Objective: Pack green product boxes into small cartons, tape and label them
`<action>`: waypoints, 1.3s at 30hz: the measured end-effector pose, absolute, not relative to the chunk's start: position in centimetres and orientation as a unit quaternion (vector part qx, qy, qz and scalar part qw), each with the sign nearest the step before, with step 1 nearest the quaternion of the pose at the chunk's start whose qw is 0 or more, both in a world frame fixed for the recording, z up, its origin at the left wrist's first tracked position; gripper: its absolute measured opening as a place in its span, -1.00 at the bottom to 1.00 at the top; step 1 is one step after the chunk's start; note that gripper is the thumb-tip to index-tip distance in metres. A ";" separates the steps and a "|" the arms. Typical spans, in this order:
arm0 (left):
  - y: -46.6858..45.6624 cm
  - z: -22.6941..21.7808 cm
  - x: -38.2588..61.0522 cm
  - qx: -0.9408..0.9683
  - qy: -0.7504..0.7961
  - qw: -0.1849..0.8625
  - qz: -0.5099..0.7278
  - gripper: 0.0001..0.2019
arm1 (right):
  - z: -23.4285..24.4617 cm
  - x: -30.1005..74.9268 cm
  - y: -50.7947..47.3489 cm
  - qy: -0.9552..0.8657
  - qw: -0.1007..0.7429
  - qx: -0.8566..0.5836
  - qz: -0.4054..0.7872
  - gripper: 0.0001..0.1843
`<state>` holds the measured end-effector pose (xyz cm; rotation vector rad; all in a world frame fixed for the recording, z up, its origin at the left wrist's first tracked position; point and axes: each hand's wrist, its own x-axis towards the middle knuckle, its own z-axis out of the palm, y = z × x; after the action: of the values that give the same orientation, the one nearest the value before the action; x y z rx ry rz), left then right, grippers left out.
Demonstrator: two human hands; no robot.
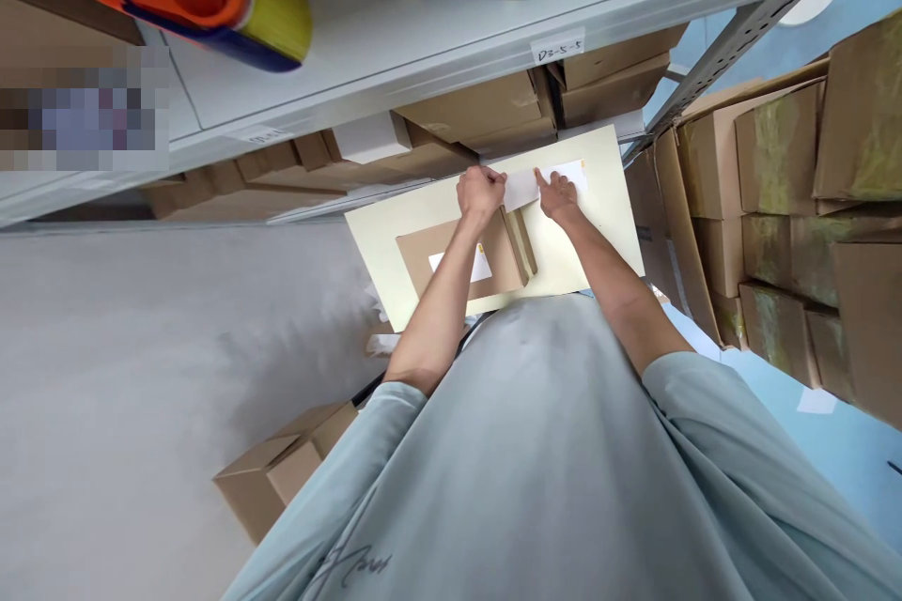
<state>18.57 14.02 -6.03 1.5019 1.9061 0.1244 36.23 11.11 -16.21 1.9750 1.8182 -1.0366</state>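
Two pale sleeves are the closest, and from them the forearms go over a cream worktop. On its near side lies a brown carton with a white label, partly hidden under the left forearm; if this arm sinks or swings sideways, I think it could push the carton over the near edge or rub the label. A little farther, beside the carton's far corner, lies the white paper; it could crease or tear if both hands pull it unequally. The left hand is closed narrow, with knuckles up, and seems to pinch the paper at its left end. The right hand comes in from the other side, index finger stretched onto the paper, the other fingers bent; whether they hold something, I cannot tell. Behind the worktop, a metal shelf stands with boxes below its upper board.
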 end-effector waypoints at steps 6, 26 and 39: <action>10.2 -5.1 18.5 0.587 0.715 0.364 0.107 -0.82 | -16.1 37.6 11.1 0.633 0.104 0.670 -0.374 -0.21; -1.2 6.4 2.7 0.325 0.552 0.608 0.470 -0.42 | 3.8 30.8 -1.1 0.381 -0.371 0.545 -0.649 -0.01; -6.6 7.3 -6.6 0.323 0.508 0.649 0.465 -0.47 | 13.6 14.1 -5.1 0.561 -0.424 0.577 -0.415 -0.53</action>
<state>-6.64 -6.63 7.30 0.7331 1.1553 1.0578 14.11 -5.12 13.59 2.5590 2.4895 -1.8437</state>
